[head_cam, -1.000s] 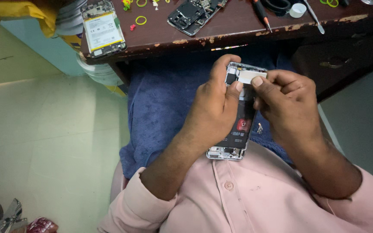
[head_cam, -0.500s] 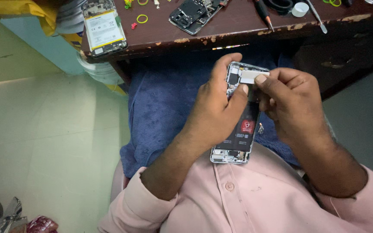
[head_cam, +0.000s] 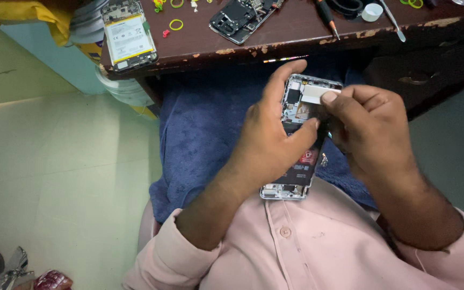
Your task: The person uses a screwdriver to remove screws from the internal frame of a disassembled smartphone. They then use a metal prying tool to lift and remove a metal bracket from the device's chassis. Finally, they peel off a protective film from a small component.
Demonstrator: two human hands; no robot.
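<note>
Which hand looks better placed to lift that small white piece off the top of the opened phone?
The right hand: its fingertips already pinch the white piece. The left hand is wrapped around the phone, steadying it.

The opened phone [head_cam: 299, 142] in the lap has a silver frame, a black battery with a small red mark and a white strip near its far end, and it lies over a dark blue towel [head_cam: 210, 129] and a pale pink shirt [head_cam: 307, 247] with matching buttons. On the far dark brown table [head_cam: 296, 27], chipped pale along its edge, lie a phone with a white, yellow-edged battery [head_cam: 129, 35], a black phone part [head_cam: 240, 19] and yellow rings [head_cam: 176, 24]. A yellow cloth [head_cam: 12, 19] hangs at far left above the pale greenish floor [head_cam: 55, 177].
</note>
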